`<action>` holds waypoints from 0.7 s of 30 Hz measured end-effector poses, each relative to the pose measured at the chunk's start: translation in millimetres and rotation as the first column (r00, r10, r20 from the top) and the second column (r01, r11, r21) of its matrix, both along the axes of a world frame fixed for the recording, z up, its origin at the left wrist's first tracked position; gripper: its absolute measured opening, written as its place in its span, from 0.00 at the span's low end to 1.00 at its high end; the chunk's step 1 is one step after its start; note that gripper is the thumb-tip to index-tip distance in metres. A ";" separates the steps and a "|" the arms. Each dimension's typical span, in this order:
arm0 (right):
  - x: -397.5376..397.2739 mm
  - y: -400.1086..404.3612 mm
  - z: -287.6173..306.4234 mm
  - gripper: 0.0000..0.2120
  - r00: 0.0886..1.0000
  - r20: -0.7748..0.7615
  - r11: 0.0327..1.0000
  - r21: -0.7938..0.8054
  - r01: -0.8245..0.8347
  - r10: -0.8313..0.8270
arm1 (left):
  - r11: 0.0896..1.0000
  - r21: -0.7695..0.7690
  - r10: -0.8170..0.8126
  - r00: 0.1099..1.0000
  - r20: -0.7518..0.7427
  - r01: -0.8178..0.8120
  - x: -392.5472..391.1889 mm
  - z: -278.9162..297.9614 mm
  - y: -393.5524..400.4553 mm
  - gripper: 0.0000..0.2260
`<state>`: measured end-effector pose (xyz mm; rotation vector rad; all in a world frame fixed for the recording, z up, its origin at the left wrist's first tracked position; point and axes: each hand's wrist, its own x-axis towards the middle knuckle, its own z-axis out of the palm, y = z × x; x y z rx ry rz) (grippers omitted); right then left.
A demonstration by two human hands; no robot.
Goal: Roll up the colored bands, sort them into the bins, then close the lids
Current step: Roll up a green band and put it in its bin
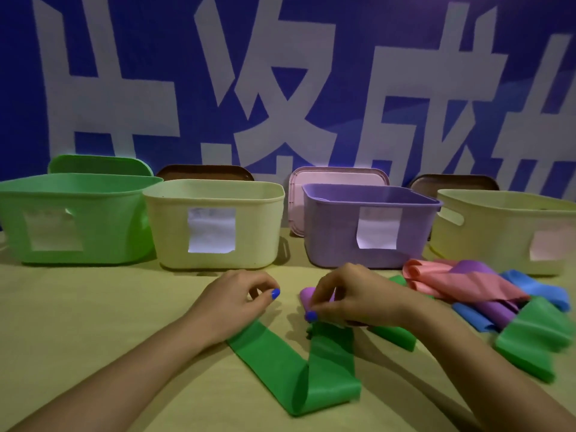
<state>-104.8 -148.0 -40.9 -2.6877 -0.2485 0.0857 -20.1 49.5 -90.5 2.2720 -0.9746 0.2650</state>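
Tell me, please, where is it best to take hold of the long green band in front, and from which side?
Probably at a free end of the long green band, from above. It lies flat on the table, folded in a V, and both ends lie up by the two hands, left and right, so a roll could start there.
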 end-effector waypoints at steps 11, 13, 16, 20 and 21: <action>-0.2 -13.9 2.4 0.08 0.969 0.230 0.963 0.269 0.021 -0.085 | 0.996 0.046 -0.066 0.995 -0.072 0.070 -3.0 4.2 2.6 0.19; 0.3 -15.7 3.9 0.11 0.945 0.279 0.898 0.440 0.031 -0.170 | 0.998 0.049 -0.040 0.995 -0.095 0.044 -3.6 4.1 3.6 0.26; -2.6 -16.8 10.7 0.14 0.931 0.266 0.764 0.645 0.021 -0.250 | 0.997 -0.059 -0.067 0.964 -0.259 0.053 -5.6 6.2 2.0 0.27; -9.3 -10.5 17.2 0.14 0.968 0.121 0.346 0.937 -0.039 -0.221 | 0.942 -0.329 -0.205 0.900 -0.385 0.074 -18.2 11.8 -3.3 0.10; -10.4 -5.9 16.8 0.15 0.982 0.085 0.233 0.972 -0.044 -0.169 | 0.931 -0.358 -0.209 0.910 -0.358 0.073 -20.5 13.2 -3.6 0.12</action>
